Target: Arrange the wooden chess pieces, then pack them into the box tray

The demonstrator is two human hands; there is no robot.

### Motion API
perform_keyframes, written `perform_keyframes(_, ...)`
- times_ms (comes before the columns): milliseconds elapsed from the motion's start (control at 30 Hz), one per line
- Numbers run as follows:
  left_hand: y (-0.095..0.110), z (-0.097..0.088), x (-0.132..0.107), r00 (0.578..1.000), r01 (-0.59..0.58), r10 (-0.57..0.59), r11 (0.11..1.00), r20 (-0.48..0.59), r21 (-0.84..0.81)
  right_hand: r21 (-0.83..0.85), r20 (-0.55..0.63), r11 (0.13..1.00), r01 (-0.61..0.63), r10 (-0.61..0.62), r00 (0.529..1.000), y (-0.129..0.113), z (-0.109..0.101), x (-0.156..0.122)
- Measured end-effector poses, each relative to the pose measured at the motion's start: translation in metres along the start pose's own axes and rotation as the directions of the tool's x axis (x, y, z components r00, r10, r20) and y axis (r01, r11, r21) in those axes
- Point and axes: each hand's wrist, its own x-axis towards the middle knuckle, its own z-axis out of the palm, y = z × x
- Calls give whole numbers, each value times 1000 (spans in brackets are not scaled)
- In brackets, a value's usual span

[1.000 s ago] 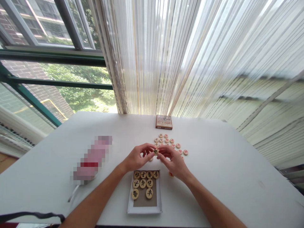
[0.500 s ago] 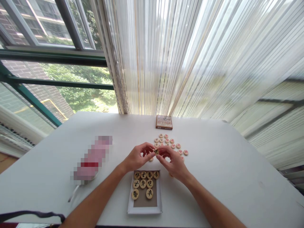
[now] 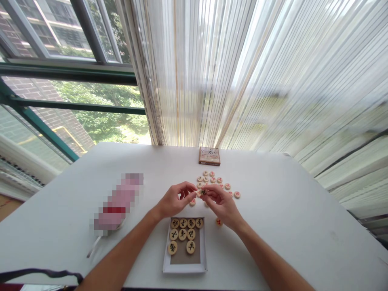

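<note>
Both my hands meet above the white table [image 3: 287, 210], just beyond a shallow white tray [image 3: 166, 258]. My left hand [image 3: 174, 201] and my right hand [image 3: 221, 204] pinch one round wooden chess piece [image 3: 202, 192] with a black character between their fingertips. The tray holds several wooden pieces with black characters [image 3: 182, 234] in rows. Loose pieces with red characters [image 3: 216, 180] lie scattered on the table past my fingers. One red piece [image 3: 218, 221] lies by my right wrist.
A small brown box [image 3: 209, 156] stands at the table's far edge by the sheer curtain [image 3: 242, 72]. A pixelated pink object [image 3: 117, 204] lies to the left, with a white cord [image 3: 93, 246] near it. A dark strap [image 3: 39, 275] crosses the lower left corner.
My right hand has shifted slightly right and up, uncovering the red piece by my wrist. The pinched piece stays between both hands.
</note>
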Motion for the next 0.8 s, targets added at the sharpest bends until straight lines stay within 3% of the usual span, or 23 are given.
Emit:
perform_keyframes(400, -1, 0, 0, 1000, -11, 11, 999, -3, 32, -1, -6, 999, -34, 34, 999, 4, 0, 1)
perform_keyframes(800, -3, 2, 2, 1000, -12, 12, 999, -21, 37, -121, 60, 989, 88, -81, 995, 0, 2, -2)
